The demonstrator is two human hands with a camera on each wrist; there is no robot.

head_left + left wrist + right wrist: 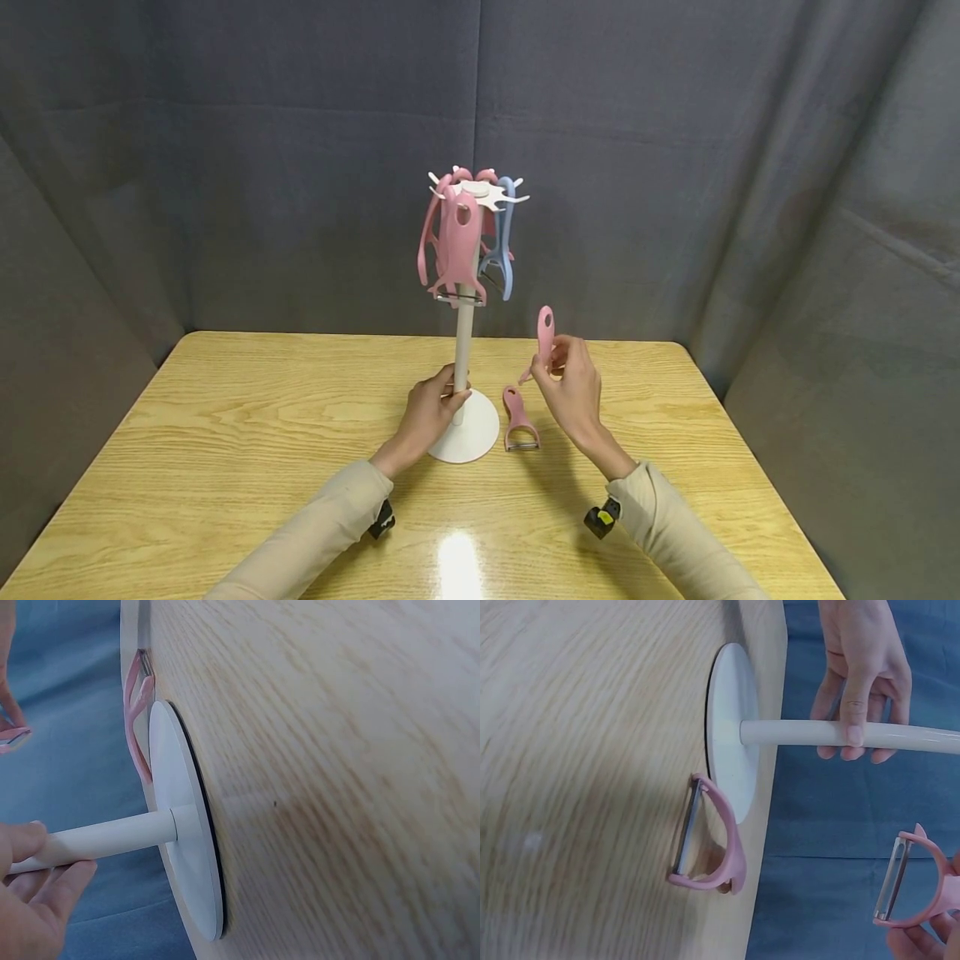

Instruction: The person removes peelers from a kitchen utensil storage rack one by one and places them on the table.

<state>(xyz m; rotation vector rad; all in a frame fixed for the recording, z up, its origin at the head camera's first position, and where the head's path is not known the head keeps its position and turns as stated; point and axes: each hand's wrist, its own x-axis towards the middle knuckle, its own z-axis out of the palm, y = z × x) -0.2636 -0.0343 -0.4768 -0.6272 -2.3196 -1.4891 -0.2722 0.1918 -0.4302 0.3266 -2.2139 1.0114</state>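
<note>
Peeler [545, 340] of pink plastic, Y-shaped — pinched between thumb and fingers of the right hand [576, 390], long axis near upright, holed end up, forked end down. Up and leftward from the right hand, the white crown of hooks [476, 190]; below that crown, clasped round a slim white pole [464, 337], the left hand [433, 406]. Between both hands, nearer the right, a second pink Y-shaped peeler [517, 408] — lying down, handle pointing away from the person.
</note>
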